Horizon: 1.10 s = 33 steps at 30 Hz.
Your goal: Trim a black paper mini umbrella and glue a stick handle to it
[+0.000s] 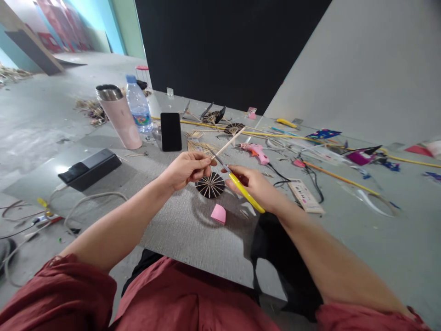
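My left hand (191, 168) pinches a thin pale wooden stick (228, 143) that slants up to the right. In my right hand (257, 186) is a yellow-handled hand tool (246, 193) with a narrow metal end; I cannot tell whether it is pliers or scissors. Its tip meets the stick close to my left fingertips. Just below my hands lies a round black disc (210, 185) with pale spokes. A pink folded piece (218, 214) rests nearer to me on the table.
A pink tumbler (120, 117), water bottle (139, 105), black phone (171, 132) and dark box-shaped device (90, 169) stand at the left. A pink glue gun (255, 152) with its cable lies right of my hands. Sticks and spoked discs (234, 128) lie before a black panel (227, 50).
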{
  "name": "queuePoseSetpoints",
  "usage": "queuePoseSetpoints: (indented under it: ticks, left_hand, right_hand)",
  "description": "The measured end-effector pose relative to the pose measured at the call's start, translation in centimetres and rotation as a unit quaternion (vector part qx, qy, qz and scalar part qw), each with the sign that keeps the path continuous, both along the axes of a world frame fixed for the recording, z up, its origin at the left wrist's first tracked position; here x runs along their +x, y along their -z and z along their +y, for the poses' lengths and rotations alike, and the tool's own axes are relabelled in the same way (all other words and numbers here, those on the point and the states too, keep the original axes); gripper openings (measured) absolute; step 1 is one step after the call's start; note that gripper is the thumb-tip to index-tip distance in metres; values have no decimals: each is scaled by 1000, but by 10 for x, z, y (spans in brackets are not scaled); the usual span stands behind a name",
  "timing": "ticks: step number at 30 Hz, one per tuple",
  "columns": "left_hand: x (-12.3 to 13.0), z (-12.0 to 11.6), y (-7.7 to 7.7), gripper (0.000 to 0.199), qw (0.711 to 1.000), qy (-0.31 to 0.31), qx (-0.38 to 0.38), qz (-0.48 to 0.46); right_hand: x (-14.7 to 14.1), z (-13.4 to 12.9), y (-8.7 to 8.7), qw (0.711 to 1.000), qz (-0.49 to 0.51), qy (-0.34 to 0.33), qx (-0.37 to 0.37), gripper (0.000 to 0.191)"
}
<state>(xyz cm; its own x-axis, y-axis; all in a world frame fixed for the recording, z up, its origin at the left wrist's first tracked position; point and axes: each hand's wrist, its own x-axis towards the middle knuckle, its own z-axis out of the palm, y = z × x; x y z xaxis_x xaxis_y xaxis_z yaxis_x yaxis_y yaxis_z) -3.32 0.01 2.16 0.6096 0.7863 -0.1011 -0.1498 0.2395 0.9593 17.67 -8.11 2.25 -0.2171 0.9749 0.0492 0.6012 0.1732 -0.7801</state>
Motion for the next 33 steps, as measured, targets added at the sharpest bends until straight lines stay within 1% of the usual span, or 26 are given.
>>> queuePoseSetpoints:
  ticks: [5, 9, 13, 18, 25, 30, 33]
  left_hand:
    - [4, -1, 3, 14, 1000, -25, 13, -4]
    - [4, -1, 5, 11, 998, -49, 36, -5]
    - [2, -2, 3, 12, 998, -42, 36, 5]
    - [3, -3, 1, 17, 999, -35, 31, 9]
    - [2, -1, 2, 19, 1000, -21, 18, 11]
    - [6, -2, 5, 21, 999, -34, 20, 18]
    - [6, 1, 9, 18, 997, -69, 25, 18]
  right_hand:
    - [0, 3, 3, 999, 28, 15, -6, 52]
    - [0, 5, 6, 1000, 15, 26, -1, 55]
    - [2, 5, 5, 999, 15, 30, 2, 58]
    - [1, 3, 3, 1000, 15, 7, 1, 53]
    - [0, 2, 4, 1000, 15, 13, 1, 49]
    - [1, 5, 4, 999, -29, 14, -2, 49]
    - [6, 4, -1, 998, -64, 15, -18, 49]
